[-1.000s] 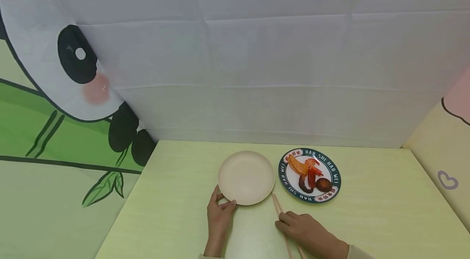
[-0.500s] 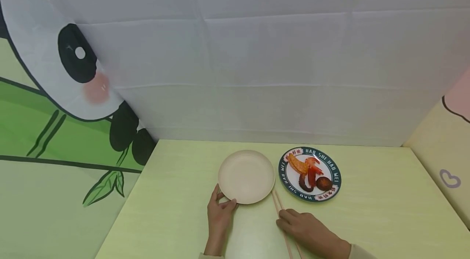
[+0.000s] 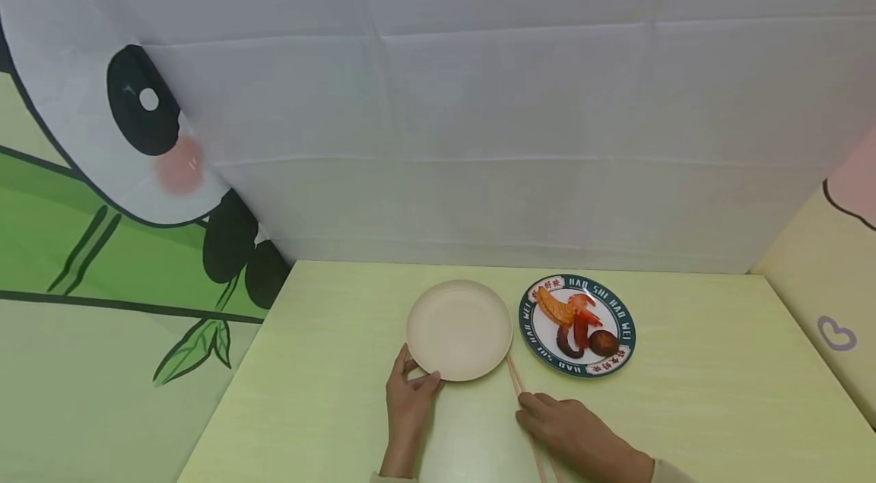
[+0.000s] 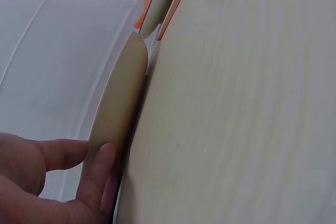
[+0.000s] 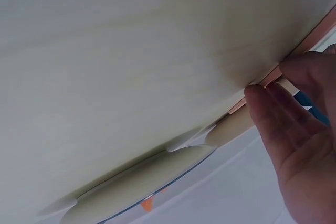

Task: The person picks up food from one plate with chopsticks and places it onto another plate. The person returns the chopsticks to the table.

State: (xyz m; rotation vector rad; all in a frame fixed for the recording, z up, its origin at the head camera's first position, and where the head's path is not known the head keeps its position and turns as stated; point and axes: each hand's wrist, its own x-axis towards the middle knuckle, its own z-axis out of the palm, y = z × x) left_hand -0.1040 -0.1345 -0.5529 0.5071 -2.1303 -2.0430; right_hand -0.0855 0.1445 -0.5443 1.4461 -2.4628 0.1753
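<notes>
My left hand (image 3: pixel 411 401) grips the near-left rim of a round beige plate (image 3: pixel 458 331). In the left wrist view the plate (image 4: pixel 119 95) shows edge-on, fingertips at its rim and side. My right hand (image 3: pixel 575 433) pinches a pair of light wooden chopsticks (image 3: pixel 537 456), held low over the table. Their tips converge at the plate's right edge, and their middle is hidden under my fingers. Thumb and fingers meet around the chopsticks (image 5: pixel 313 38) in the right wrist view.
Right of the beige plate stands a plate with a lettered dark rim (image 3: pixel 563 367). It bears an orange wedge (image 3: pixel 553 307), a red shrimp-like piece (image 3: pixel 581 329), a dark curled piece (image 3: pixel 566 344) and a brown mushroom-like piece (image 3: pixel 604 344). A white sheet (image 3: pixel 479 163) closes off the table's (image 3: pixel 698 376) back.
The two chopsticks have drawn slightly closer together, with a slight shift of my right hand. My left hand and both plates stay in place.
</notes>
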